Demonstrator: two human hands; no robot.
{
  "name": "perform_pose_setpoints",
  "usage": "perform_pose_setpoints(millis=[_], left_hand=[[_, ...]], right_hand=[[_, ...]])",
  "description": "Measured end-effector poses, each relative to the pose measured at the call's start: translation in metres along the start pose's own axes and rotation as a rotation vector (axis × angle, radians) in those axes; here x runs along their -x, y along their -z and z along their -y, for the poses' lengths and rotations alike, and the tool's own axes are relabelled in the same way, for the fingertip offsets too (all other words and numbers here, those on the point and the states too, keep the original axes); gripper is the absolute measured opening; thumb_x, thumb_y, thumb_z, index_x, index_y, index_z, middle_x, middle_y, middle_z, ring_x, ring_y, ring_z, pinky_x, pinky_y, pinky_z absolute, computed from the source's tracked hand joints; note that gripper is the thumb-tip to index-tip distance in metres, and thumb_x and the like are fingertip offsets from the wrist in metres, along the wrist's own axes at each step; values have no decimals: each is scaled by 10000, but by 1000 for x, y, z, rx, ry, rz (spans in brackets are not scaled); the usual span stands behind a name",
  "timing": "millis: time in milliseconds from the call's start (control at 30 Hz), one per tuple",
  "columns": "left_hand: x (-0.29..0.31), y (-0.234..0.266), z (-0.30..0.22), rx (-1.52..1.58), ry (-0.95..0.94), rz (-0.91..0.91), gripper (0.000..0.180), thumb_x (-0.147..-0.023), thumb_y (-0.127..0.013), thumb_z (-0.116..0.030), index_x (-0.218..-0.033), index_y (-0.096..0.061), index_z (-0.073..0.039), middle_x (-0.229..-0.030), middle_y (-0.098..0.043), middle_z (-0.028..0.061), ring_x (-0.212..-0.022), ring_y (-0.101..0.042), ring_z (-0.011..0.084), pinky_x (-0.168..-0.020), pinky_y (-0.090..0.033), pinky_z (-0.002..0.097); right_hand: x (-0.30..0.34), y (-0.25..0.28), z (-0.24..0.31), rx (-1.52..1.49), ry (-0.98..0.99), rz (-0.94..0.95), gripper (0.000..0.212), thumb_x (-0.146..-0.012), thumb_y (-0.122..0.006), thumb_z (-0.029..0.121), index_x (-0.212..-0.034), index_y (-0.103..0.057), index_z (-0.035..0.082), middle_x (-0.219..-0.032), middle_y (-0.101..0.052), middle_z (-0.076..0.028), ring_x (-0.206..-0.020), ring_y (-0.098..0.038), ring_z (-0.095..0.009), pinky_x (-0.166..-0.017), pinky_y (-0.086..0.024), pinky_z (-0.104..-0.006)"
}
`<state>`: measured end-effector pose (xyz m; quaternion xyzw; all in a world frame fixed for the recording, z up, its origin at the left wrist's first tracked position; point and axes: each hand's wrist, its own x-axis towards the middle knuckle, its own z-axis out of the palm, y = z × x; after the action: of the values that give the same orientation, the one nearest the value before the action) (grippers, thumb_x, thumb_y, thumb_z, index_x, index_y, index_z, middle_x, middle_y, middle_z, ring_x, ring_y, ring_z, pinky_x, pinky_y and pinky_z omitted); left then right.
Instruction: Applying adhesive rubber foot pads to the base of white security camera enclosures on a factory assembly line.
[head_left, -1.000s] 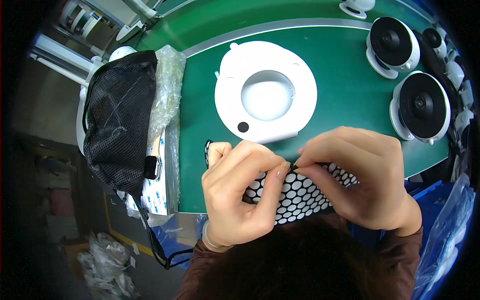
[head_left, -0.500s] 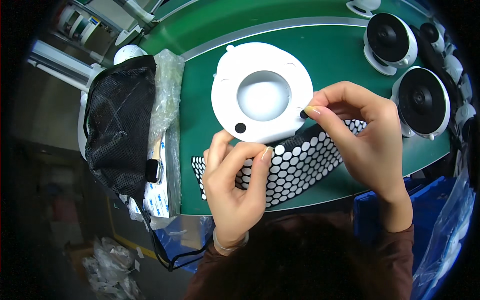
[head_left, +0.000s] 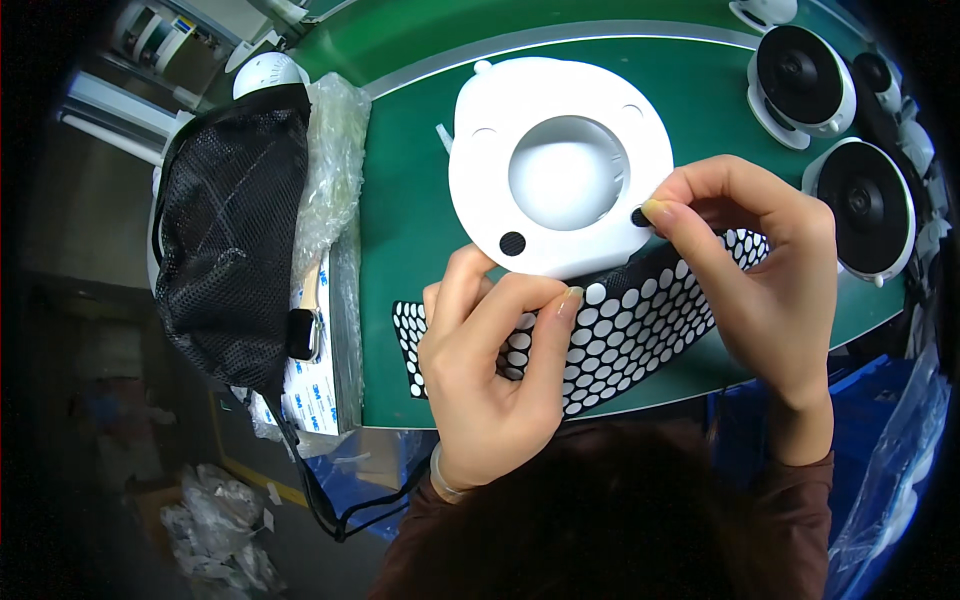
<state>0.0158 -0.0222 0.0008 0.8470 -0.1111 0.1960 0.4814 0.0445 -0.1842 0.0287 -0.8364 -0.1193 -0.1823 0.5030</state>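
Observation:
A white round plastic base (head_left: 480,190) with a wide central opening lies on the green table. One black round pad (head_left: 513,244) sits in its near left recess. At the near right recess, my right hand (head_left: 775,270) pinches a second black round pad (head_left: 639,216) between thumb and forefinger, against the base. My left hand (head_left: 490,375) is closed in a pinch on the upper edge of a curved sheet of pads (head_left: 640,335), black with rows of white dots. That sheet stands just in front of the base; part of it is hidden behind my left hand.
On the left, a black mesh bag (head_left: 235,230) leans by clear plastic wrap (head_left: 335,160) and a stack of printed sheets (head_left: 312,395). White devices with black round fronts (head_left: 800,75) stand at the right. A blue crate (head_left: 850,400) is below the table's right edge.
The base, the sheet and both hands appear a little further right in view. My right hand still holds the pad at the base's recess, and the left still pinches the sheet.

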Motion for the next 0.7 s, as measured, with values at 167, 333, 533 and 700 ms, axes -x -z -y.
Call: perform_pose_setpoints(millis=[167, 333, 533, 700], left_hand=[[1, 1, 2, 38, 17, -6, 65, -705, -651, -27, -759, -620, -50, -865, -553, 55, -677, -429, 178, -642, -323, 269], [-1, 4, 2, 51, 19, 14, 66, -704, -650, -23, -757, -619, -46, -862, -555, 60, -687, -437, 181, -640, -322, 269], [2, 8, 7, 49, 10, -39, 59, -695, -640, 13, -744, -622, -15, -1018, -562, 124, -593, -427, 127, -579, -345, 234], [16, 36, 0, -19, -106, -44, 127, -609, -632, 67, -721, -635, 7, -1110, -533, 179, -529, -375, 83, -561, -348, 211]], right_hand=[[2, -2, 5, 46, 7, 11, 59, -760, -626, 21, -782, -620, -33, -712, -623, -44, -664, -586, -84, -658, -459, -187], [2, -2, 3, 70, 47, 32, 52, -742, -638, 8, -729, -601, -27, -699, -616, -41, -657, -583, -82, -650, -461, -190], [-2, -2, -10, -264, -175, 47, 282, -812, -578, -4, -1055, -437, -31, -734, -637, -85, -713, -624, -105, -662, -480, -175], [18, 16, -1, 143, 219, 65, 213, -764, -518, -60, -965, -585, -35, -949, -630, -152, -947, -594, -237, -830, -455, -339]])
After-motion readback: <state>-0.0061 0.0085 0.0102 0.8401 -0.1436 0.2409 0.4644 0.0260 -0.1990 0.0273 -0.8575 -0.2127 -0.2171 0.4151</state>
